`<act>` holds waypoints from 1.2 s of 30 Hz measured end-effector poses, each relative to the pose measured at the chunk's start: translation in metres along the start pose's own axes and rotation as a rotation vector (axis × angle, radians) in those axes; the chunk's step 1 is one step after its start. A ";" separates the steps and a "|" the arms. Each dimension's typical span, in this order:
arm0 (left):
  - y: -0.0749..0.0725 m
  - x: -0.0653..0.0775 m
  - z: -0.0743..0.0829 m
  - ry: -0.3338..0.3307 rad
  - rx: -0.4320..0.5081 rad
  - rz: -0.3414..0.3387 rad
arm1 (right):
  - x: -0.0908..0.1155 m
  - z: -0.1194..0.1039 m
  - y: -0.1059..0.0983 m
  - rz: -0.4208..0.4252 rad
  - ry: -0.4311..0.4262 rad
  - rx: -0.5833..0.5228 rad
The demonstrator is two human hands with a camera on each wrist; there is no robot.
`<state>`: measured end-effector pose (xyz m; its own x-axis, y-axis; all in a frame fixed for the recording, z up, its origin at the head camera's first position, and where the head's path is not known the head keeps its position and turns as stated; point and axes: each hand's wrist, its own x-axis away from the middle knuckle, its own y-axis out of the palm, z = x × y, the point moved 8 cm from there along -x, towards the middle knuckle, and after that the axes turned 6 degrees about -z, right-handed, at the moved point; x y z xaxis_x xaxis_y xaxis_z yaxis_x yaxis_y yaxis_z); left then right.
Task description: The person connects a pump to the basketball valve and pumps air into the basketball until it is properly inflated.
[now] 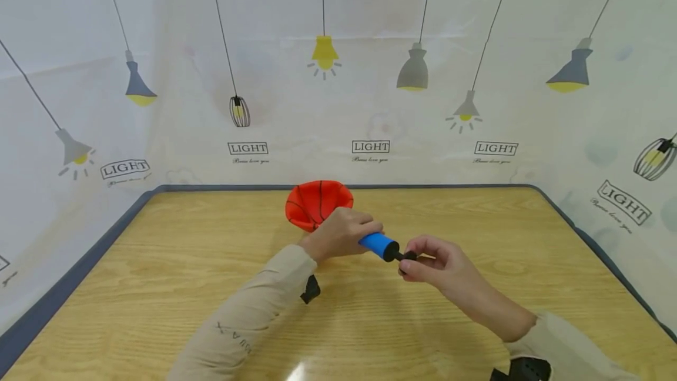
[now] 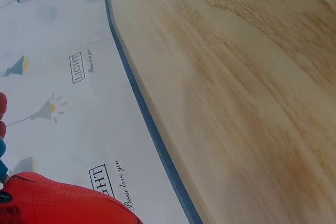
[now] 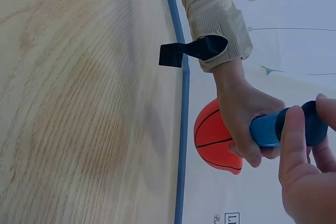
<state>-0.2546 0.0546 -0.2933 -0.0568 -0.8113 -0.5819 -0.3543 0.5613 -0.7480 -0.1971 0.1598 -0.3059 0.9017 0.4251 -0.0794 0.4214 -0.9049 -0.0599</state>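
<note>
My left hand [image 1: 341, 233] grips the blue barrel of a small hand pump [image 1: 378, 244] in the head view. The thumb and fingers of my right hand [image 1: 446, 266] pinch the pump's black handle [image 1: 409, 257], with a short stretch of black rod showing. Beyond my left hand is a red ball [image 1: 319, 200] with black seam lines, sagging and partly caved in. In the left wrist view the ball [image 2: 58, 203] sits at the pump's needle end [image 2: 3, 171]. The right wrist view shows the ball [image 3: 212, 140] behind my left hand [image 3: 239, 111].
Both hands are over a wood-grain table [image 1: 211, 234] with a dark blue edge [image 1: 433, 186]. Behind and beside it hangs a pale wall covering [image 1: 296, 104] printed with lamps. Black camera straps [image 1: 311, 290] are on both beige sleeves [image 1: 254, 310].
</note>
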 end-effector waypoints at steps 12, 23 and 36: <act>0.005 -0.003 -0.007 -0.081 0.044 -0.073 | 0.008 -0.003 -0.007 0.020 -0.009 0.040; 0.000 0.017 -0.024 -0.146 0.072 -0.089 | 0.024 -0.021 -0.008 -0.194 -0.259 0.011; 0.004 0.008 -0.015 -0.102 0.056 -0.021 | -0.025 -0.015 0.007 -0.242 -0.452 0.303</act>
<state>-0.2708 0.0479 -0.2966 0.0458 -0.8036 -0.5934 -0.3015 0.5552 -0.7751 -0.2147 0.1427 -0.2893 0.6245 0.6454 -0.4398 0.5034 -0.7632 -0.4051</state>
